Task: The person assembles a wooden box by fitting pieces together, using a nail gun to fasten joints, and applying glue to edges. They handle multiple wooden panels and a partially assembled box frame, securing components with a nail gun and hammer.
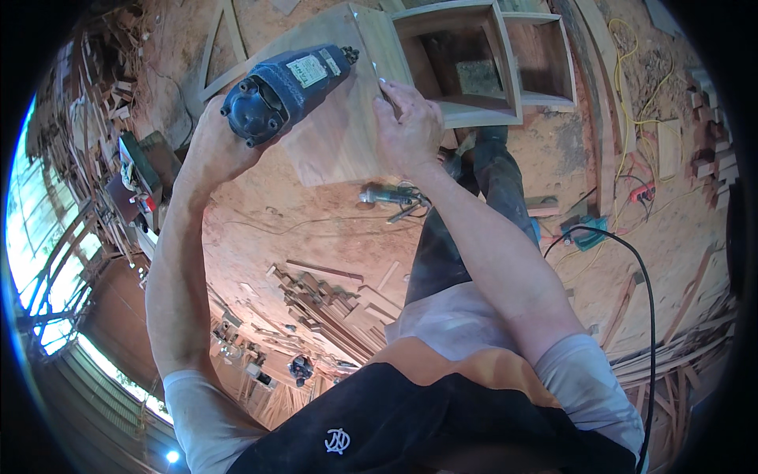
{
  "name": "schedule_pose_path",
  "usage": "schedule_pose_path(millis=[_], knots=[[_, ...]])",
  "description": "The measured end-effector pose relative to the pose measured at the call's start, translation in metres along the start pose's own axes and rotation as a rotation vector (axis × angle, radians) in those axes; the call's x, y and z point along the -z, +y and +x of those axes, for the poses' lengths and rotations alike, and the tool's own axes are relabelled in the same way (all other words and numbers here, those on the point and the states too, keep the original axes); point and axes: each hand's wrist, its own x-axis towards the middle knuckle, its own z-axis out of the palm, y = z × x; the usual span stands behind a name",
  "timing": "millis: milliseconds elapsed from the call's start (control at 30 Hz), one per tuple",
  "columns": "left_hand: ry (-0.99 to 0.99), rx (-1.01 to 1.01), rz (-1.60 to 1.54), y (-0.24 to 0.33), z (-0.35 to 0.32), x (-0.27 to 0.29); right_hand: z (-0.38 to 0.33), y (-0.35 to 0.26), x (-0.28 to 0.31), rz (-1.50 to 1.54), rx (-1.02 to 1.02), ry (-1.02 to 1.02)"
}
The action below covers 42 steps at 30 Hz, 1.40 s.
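My left hand (225, 146) is wrapped round a dark blue electric drill (296, 83), whose grip is hidden beneath its body. The drill's narrow black tip points right, above a pale wooden panel (332, 150). At the edge of that panel, my right hand (410, 130) has its thumb and fingers bent toward each other. A small bright spot shows at the fingertips; what they hold, if anything, is too small to tell. Just beyond my right hand stands an open wooden box frame (512, 75), joined to the panel's far side.
A second wooden frame (572, 71) adjoins the box. On the dirt floor lie an angle grinder (387, 194), a teal power tool (586, 234) and a stack of wood strips (324, 312). A black cable (649, 316) loops at right; yellow cord (632, 118) trails beyond long boards (604, 158).
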Motion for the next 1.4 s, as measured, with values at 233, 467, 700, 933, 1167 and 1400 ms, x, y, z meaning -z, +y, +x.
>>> schedule_pose_path(millis=[233,467,700,933,1167,1400], knots=[[-0.056,-0.035,0.036,0.003,0.008,0.010,0.005,-0.003,0.002,0.001,-0.033,-0.024],[-0.107,0.070,-0.058,0.008,0.028,0.035,0.004,-0.002,0.001,0.035,-0.015,-0.019],[-0.052,0.175,-0.021,0.014,0.012,0.023,0.008,-0.007,0.010,0.052,-0.011,-0.046],[0.005,0.827,-0.436,0.078,-0.169,-0.091,0.064,-0.027,0.009,0.030,0.044,-0.080],[-0.155,1.486,-0.819,0.217,-0.284,-0.248,0.102,-0.019,-0.008,-0.098,0.045,-0.107],[-0.107,1.712,-1.179,0.335,-0.332,-0.395,0.125,-0.009,0.000,0.033,0.200,-0.262]])
